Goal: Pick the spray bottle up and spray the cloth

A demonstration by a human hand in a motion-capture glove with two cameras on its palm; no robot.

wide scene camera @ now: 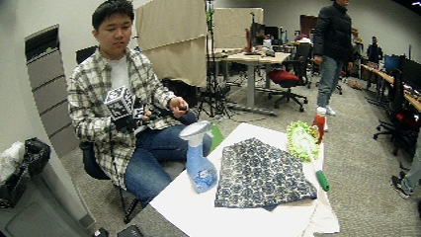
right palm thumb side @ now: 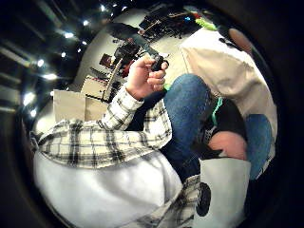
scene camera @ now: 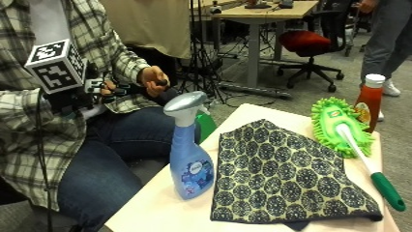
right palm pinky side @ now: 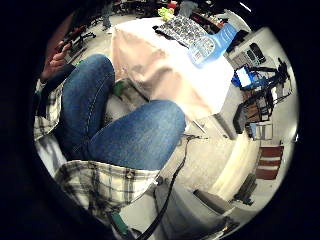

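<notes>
While I sit by the table (scene camera: 161,203), my gloved hand (scene camera: 96,92) is up near my chest, at the upper left of the outside view, well away from the bottle (scene camera: 190,164). I cannot tell how my fingers are set, because the glove is mostly hidden there, and the palm views look at my jeans and shirt, not at anything I hold. My bare hand (scene camera: 153,79) is curled round a small dark thing just beside the glove. I think I am getting ready, so nothing has been picked up yet. The bottle stands upright in the lower middle of the outside view, near the table edge on my side, so it looks easy to reach. It is see-through blue plastic with a shiny silver spray top, fat at the bottom and thin at the neck. The cloth (scene camera: 283,179) lies flat just beside it, toward the lower right. It is soft, dark blue, with round pale patterns all over, spread out wide so spray can land on it. A fuzzy green mop (scene camera: 338,125) with a long white and green handle rests by the cloth at the right, and a red sauce bottle (scene camera: 370,99) stands behind it.
</notes>
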